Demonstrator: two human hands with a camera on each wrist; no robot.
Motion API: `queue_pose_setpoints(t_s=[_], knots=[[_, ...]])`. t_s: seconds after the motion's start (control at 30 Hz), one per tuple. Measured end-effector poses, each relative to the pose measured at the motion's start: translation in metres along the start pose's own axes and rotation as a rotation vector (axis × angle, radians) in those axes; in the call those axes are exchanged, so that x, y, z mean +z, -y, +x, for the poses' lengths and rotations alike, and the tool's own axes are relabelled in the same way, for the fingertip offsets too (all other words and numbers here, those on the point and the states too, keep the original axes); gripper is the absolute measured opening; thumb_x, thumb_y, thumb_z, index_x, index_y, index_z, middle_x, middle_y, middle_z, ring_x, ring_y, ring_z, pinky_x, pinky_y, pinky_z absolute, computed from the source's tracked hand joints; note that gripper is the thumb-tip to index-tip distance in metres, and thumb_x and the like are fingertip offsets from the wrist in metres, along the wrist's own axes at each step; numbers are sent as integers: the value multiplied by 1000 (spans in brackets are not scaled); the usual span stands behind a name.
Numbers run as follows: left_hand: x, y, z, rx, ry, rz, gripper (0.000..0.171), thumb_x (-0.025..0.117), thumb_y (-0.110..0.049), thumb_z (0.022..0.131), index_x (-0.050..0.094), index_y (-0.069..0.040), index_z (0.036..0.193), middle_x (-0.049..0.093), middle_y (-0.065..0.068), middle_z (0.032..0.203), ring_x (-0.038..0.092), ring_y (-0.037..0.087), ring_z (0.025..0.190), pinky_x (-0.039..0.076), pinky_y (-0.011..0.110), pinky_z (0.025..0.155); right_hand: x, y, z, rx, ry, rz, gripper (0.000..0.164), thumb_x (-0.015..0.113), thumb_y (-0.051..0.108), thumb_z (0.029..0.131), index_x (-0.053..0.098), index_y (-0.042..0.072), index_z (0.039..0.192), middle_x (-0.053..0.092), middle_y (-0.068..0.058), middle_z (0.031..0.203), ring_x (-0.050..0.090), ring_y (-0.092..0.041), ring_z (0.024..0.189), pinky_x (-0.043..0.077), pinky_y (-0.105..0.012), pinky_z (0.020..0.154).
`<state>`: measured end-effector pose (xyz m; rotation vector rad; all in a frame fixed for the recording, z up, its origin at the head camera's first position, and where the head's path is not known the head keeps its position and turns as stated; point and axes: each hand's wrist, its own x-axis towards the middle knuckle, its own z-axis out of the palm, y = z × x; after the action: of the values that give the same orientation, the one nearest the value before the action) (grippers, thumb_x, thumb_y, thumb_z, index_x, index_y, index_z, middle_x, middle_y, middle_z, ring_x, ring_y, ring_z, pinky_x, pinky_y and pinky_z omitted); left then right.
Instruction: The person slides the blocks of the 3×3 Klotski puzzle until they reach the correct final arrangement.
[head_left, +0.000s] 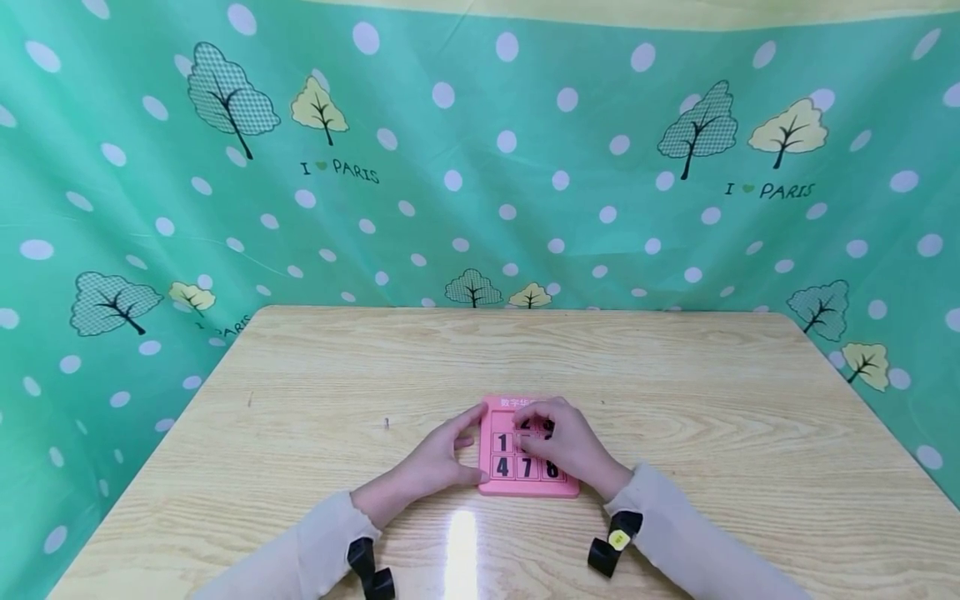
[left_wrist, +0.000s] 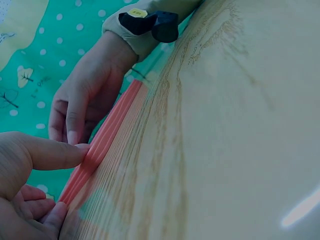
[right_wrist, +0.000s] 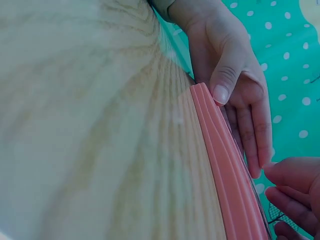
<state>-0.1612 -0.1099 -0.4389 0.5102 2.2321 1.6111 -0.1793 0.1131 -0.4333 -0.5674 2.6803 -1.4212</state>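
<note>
A pink sliding number puzzle (head_left: 528, 489) lies flat on the table, its black-numbered tiles in a grid with a bare slot at the upper left. My left hand (head_left: 441, 458) holds the puzzle's left side, thumb near the lower corner and index finger near the upper one. In the left wrist view, its fingertips meet the pink edge (left_wrist: 107, 127). My right hand (head_left: 566, 442) is over the tiles from the right, thumb and index finger apart, fingertips at the middle column. It hides some tiles; 1, 4, 7 and 8 show plainly.
The wooden table (head_left: 337, 358) stretches out around the puzzle, with a bright light reflection near its front. A green dotted cloth (head_left: 480, 208) with printed trees hangs behind it. Black straps with cameras (head_left: 615, 537) sit on both wrists.
</note>
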Motion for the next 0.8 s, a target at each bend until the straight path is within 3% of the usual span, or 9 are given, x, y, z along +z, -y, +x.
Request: queue_pose_setpoints(t_s=[0.37,0.8], knots=[[0,0,0,0,-2,11,94,74,0,71,23,-6,149,28,16,152,39,38,129,35,45,109,1,0,-3,-90,42,-23,19,73,9,80,72,17,98,65,9,99,53,-14,99,47,-34,88],[1,0,0,-9,-3,9,93,73,0,72,23,-7,150,27,16,152,38,38,130,34,45,110,2,-1,-3,-99,41,-46,23,76,10,77,72,17,99,65,8,99,52,-13,97,47,-31,86]])
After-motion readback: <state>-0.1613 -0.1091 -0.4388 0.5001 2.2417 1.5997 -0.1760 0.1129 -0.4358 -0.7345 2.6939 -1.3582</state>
